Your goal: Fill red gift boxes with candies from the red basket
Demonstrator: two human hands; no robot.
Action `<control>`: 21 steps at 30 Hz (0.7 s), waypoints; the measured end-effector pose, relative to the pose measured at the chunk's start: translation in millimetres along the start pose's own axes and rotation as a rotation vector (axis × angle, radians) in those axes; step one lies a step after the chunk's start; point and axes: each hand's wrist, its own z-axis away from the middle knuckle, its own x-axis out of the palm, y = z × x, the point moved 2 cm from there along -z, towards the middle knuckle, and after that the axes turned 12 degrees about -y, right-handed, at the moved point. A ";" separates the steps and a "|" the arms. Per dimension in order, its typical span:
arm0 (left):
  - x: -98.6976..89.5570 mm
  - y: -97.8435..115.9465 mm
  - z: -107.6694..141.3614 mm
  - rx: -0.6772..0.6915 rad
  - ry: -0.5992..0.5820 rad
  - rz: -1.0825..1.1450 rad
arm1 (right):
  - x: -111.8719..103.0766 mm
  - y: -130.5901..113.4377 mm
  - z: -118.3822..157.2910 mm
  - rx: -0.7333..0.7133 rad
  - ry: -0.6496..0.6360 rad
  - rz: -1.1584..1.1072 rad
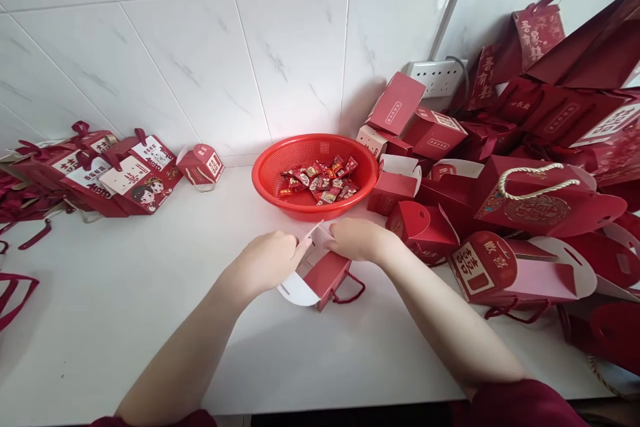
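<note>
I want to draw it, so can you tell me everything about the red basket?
The basket is red, round and looks like plastic, with tiny holes in its sides and a smooth rim. It sits upright on the white table near the tiled wall, holding wrapped packets. Boxes crowd its right side; whether they touch is unclear.

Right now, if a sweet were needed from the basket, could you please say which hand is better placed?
Probably the right hand: it lies nearer the sweets in the basket, while the left hand sits farther back; both are at the box.
</note>
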 end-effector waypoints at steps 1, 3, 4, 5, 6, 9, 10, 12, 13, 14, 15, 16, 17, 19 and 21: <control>-2.7 -3.2 -4.9 -0.010 0.028 0.021 | 0.9 1.7 -3.5 -0.028 -0.022 0.003; -9.9 -11.6 -14.3 -0.032 0.042 0.109 | 1.4 5.4 -8.0 -0.068 -0.055 0.015; -13.8 -16.2 -18.2 -0.045 0.022 0.150 | 1.2 6.4 -8.7 -0.079 -0.062 0.023; -17.7 -20.5 -20.9 -0.062 0.006 0.163 | 0.8 6.5 -8.4 -0.086 -0.064 0.033; -21.8 -23.8 -22.2 -0.079 0.019 0.140 | 0.3 5.5 -7.2 -0.087 -0.061 0.047; -33.1 -24.3 -16.8 -0.123 0.286 -0.084 | -0.8 -3.0 -0.3 -0.066 -0.003 0.104; -34.5 -20.7 -12.6 -0.117 0.389 -0.163 | -0.8 -6.6 2.1 -0.055 0.022 0.123; -31.4 -10.6 -4.9 -0.088 0.469 -0.268 | 0.3 -13.0 5.2 -0.040 0.065 0.153; -27.6 -5.6 -2.5 -0.077 0.434 -0.294 | 1.4 -15.4 5.7 -0.034 0.081 0.164; -22.9 -1.8 -1.4 -0.077 0.363 -0.297 | 2.7 -17.1 5.5 -0.030 0.095 0.174; -18.0 0.8 -1.4 -0.085 0.276 -0.283 | 4.2 -18.3 4.7 -0.029 0.109 0.183; -13.3 1.9 -2.6 -0.091 0.179 -0.252 | 5.7 -19.0 3.5 -0.031 0.123 0.191; -9.2 1.8 -4.8 -0.092 0.082 -0.209 | 7.0 -19.5 2.1 -0.037 0.135 0.197; -3.3 -1.3 -11.0 -0.080 -0.099 -0.109 | 8.2 -20.3 0.1 -0.053 0.156 0.203; -0.7 -6.0 -17.5 -0.075 -0.235 -0.034 | 6.5 -21.3 0.0 -0.055 0.190 0.199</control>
